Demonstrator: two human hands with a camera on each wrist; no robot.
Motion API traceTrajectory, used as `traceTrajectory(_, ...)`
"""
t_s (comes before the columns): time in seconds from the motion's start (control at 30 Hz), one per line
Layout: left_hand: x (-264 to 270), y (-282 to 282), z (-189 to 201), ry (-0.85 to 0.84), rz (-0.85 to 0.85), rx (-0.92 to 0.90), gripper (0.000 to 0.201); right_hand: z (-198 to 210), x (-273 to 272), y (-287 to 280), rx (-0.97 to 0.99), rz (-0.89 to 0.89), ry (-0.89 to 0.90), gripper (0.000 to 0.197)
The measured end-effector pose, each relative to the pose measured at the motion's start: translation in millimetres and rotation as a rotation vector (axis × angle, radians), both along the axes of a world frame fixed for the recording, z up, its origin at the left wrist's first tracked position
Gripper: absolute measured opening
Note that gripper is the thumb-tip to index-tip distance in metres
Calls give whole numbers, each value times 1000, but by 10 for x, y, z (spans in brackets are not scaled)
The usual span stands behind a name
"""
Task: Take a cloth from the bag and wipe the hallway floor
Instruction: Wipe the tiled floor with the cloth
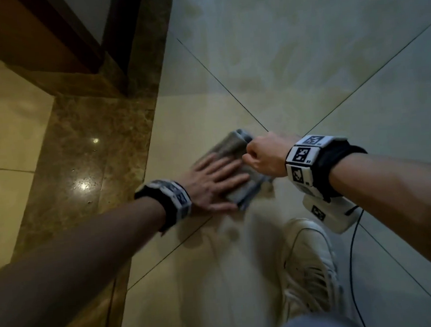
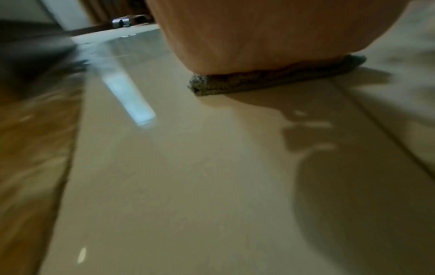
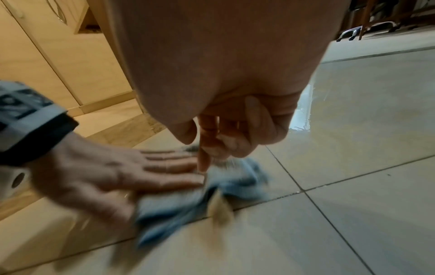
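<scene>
A grey-blue cloth (image 1: 230, 147) lies folded on the cream floor tiles (image 1: 242, 276). My left hand (image 1: 230, 175) presses flat on it, fingers straight and spread; the left wrist view shows the palm (image 2: 259, 37) on the cloth's edge (image 2: 270, 81). My right hand (image 1: 249, 153) sits at the cloth's right edge with its fingers curled. In the right wrist view the right hand (image 3: 207, 148) appears to pinch the bunched cloth (image 3: 179, 204) beside the left hand (image 3: 141, 173). No bag is in view.
A brown marble border strip (image 1: 86, 159) runs along the left, with a dark door frame (image 1: 77, 32) beyond it. My white shoe (image 1: 308, 259) stands just behind the cloth. A black cable (image 1: 353, 255) hangs from the right wrist unit (image 1: 332, 214). Chair legs (image 3: 353, 33) stand far off.
</scene>
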State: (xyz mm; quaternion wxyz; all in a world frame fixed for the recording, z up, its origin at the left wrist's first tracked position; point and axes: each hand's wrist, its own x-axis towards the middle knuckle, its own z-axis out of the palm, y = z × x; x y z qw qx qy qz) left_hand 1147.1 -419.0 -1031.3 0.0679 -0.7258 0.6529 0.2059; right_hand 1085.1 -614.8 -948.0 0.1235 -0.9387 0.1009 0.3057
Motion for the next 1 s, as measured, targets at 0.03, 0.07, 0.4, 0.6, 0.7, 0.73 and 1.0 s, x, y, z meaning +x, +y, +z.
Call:
traceTrajectory(0.03, 156, -46, 22, -8, 149, 29, 80, 1, -20, -32, 7, -6, -6, 33)
traceTrajectory(0.07, 296, -89, 35, 7, 383, 53, 79, 13, -39, -59, 5, -10, -7, 34)
traceTrajectory(0.4, -418, -627, 12, 7, 494, 62, 104, 49, -351, -270, -28, -31, -17, 37)
traceTrajectory(0.6, 17, -419, -115, -12, -130, -82, 81, 14, -472, -337, 9, -58, -2, 38)
traceTrajectory(0.7, 400, -537, -79, -24, 452, -33, 82, 33, -514, -344, -4, -60, -10, 41)
traceTrajectory(0.73, 462, -601, -69, 7, 689, -11, 80, 41, -531, -352, -6, -60, -22, 41)
traceTrajectory(1.0, -265, -978, -36, -33, 652, 15, 103, 17, -699, -445, 1, -92, 13, 40)
